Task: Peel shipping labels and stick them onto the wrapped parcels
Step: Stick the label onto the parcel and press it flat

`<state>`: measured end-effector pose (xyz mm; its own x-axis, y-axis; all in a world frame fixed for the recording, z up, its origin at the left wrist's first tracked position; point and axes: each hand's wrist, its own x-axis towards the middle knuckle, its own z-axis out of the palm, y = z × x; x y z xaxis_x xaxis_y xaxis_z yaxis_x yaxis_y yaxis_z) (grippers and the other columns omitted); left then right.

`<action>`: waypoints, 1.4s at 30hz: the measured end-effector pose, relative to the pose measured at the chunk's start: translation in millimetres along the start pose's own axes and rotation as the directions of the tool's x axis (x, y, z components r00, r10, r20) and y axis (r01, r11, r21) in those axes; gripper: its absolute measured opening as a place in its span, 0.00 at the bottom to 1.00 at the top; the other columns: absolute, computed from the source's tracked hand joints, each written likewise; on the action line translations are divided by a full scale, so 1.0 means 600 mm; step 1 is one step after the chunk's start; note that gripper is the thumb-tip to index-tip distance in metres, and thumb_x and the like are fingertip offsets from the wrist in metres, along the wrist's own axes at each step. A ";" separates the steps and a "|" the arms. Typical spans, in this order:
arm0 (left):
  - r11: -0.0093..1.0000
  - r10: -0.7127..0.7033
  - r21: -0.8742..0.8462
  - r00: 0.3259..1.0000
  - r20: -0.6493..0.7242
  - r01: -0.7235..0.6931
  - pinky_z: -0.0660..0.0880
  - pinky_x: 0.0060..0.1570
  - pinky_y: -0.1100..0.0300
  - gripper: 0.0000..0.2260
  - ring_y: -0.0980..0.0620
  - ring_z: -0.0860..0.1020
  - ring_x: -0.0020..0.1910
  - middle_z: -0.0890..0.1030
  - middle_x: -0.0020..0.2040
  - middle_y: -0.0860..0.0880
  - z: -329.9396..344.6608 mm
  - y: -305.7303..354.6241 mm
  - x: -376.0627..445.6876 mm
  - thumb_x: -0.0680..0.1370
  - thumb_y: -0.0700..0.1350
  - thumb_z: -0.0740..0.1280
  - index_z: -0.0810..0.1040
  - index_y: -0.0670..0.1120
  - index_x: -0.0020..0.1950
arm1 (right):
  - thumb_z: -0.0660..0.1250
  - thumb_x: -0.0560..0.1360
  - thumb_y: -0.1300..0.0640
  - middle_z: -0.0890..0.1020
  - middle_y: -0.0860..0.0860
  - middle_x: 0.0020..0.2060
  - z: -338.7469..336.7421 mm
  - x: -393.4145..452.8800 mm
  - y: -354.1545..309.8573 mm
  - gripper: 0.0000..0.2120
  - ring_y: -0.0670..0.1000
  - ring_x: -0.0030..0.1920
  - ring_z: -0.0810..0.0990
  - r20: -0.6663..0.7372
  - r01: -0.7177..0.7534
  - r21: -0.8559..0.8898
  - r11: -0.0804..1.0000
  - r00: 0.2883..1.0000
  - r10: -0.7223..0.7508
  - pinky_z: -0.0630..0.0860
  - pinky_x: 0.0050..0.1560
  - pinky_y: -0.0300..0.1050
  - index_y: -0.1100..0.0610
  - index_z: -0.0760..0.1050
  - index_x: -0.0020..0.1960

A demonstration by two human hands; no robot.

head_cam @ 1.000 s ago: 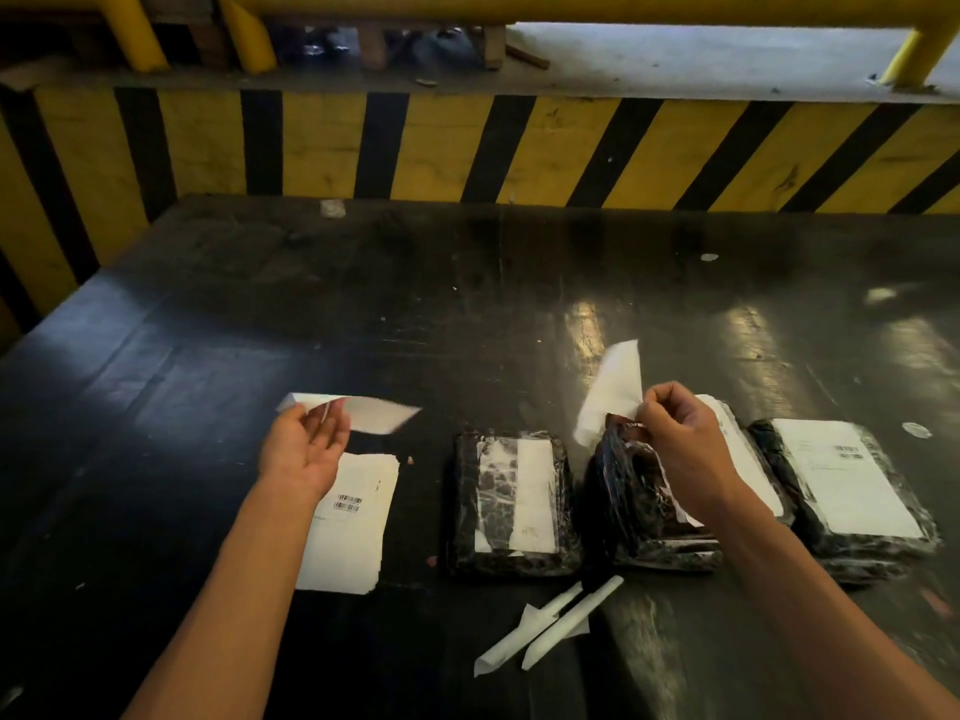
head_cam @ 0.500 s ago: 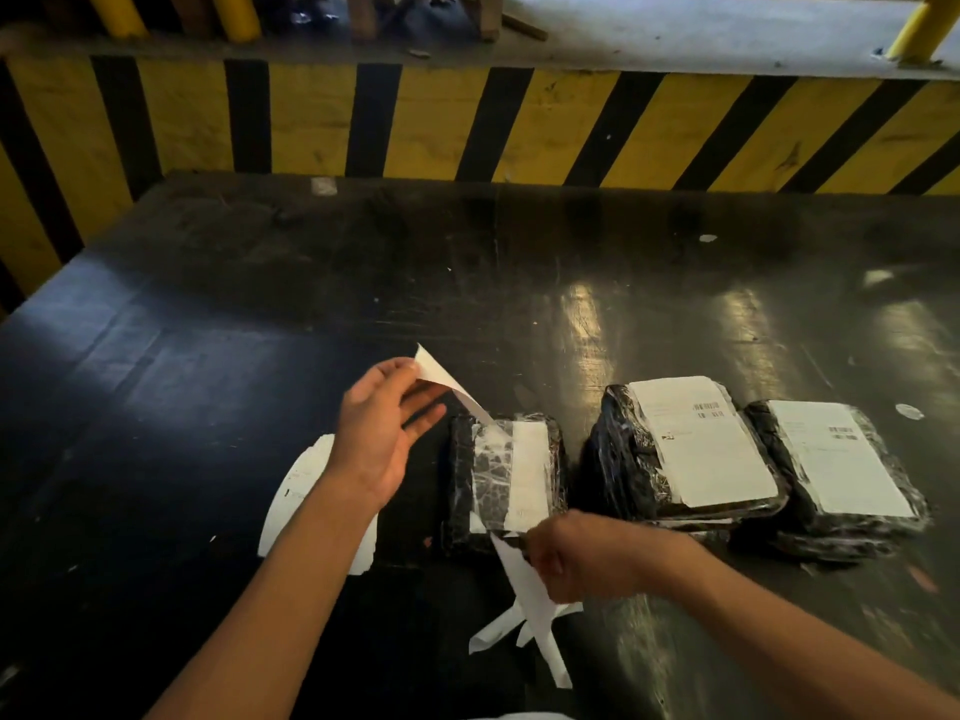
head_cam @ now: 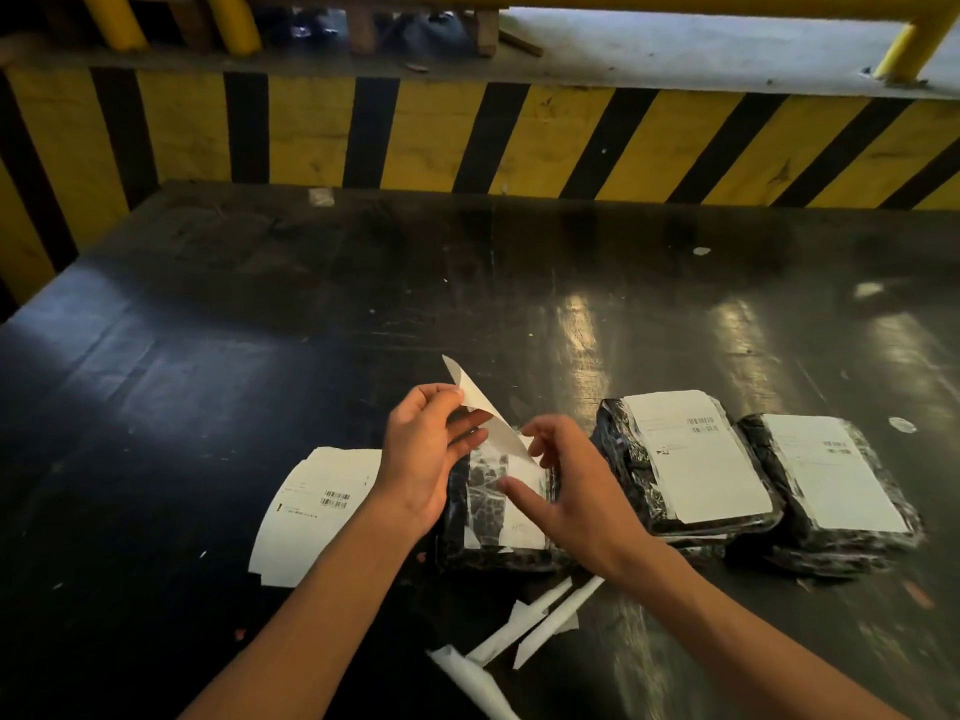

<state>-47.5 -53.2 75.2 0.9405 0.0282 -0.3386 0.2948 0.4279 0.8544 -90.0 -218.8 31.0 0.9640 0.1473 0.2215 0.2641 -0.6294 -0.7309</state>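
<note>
Three parcels wrapped in black plastic lie in a row on the dark table. The middle parcel and the right parcel each carry a white label on top. Above the left parcel, my left hand pinches a white label that hangs tilted on edge. My right hand hovers over the same parcel with fingers spread, its fingertips near the label's lower end. A stack of unpeeled labels lies left of the parcels.
Peeled backing strips lie on the table near its front edge, with another curled strip lower down. A yellow-and-black striped barrier runs behind the table. Small white scraps dot the far surface.
My right hand has left the backing strips by the front edge and risen to the label over the left parcel. My left hand still holds the label, slightly further right.
</note>
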 end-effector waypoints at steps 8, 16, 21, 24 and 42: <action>0.998 -0.062 -0.028 0.997 0.054 0.063 0.77 0.53 0.47 0.09 0.43 0.83 0.49 0.82 0.47 0.41 -0.003 0.017 0.009 0.80 0.44 0.60 0.78 0.43 0.45 | 0.67 0.78 0.63 0.78 0.45 0.43 0.001 0.023 -0.001 0.13 0.41 0.43 0.76 -0.193 -0.092 0.085 0.992 0.975 0.107 0.73 0.41 0.30 0.49 0.68 0.54; 0.907 0.014 0.420 0.994 -0.106 0.032 0.76 0.54 0.51 0.07 0.48 0.80 0.55 0.81 0.55 0.48 -0.053 -0.016 0.050 0.80 0.45 0.65 0.78 0.51 0.56 | 0.68 0.78 0.61 0.80 0.44 0.47 -0.033 0.039 0.017 0.12 0.40 0.47 0.78 -0.142 -0.212 0.232 0.949 0.958 0.249 0.80 0.45 0.37 0.51 0.69 0.58; 0.859 -0.047 0.510 0.999 -0.002 0.041 0.74 0.44 0.61 0.08 0.53 0.80 0.53 0.82 0.54 0.50 -0.060 -0.060 0.051 0.79 0.46 0.67 0.78 0.53 0.58 | 0.68 0.78 0.63 0.82 0.51 0.48 -0.020 0.037 0.024 0.12 0.50 0.49 0.81 -0.027 -0.292 0.385 0.876 0.945 0.327 0.82 0.50 0.47 0.55 0.71 0.59; 0.844 -0.042 0.536 0.999 0.003 0.034 0.74 0.39 0.66 0.07 0.54 0.81 0.51 0.83 0.52 0.50 -0.064 -0.069 0.053 0.80 0.44 0.67 0.79 0.51 0.56 | 0.68 0.77 0.65 0.82 0.57 0.47 -0.008 0.036 0.040 0.11 0.53 0.49 0.83 0.052 -0.380 0.478 0.792 0.912 0.406 0.82 0.50 0.47 0.56 0.71 0.58; 0.661 0.065 0.750 0.994 -0.094 0.028 0.74 0.35 0.69 0.10 0.60 0.78 0.42 0.79 0.48 0.55 -0.101 -0.176 0.067 0.78 0.44 0.70 0.73 0.54 0.56 | 0.67 0.78 0.65 0.78 0.58 0.45 0.065 0.018 0.109 0.16 0.51 0.44 0.80 0.217 -0.657 0.449 0.606 0.738 0.639 0.76 0.37 0.39 0.56 0.70 0.63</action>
<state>-50.9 -42.7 -52.8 0.9376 0.1402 -0.3181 0.3476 -0.3944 0.8507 -61.1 -228.5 -39.3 0.8872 -0.1273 -0.4435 -0.4585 -0.1357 -0.8783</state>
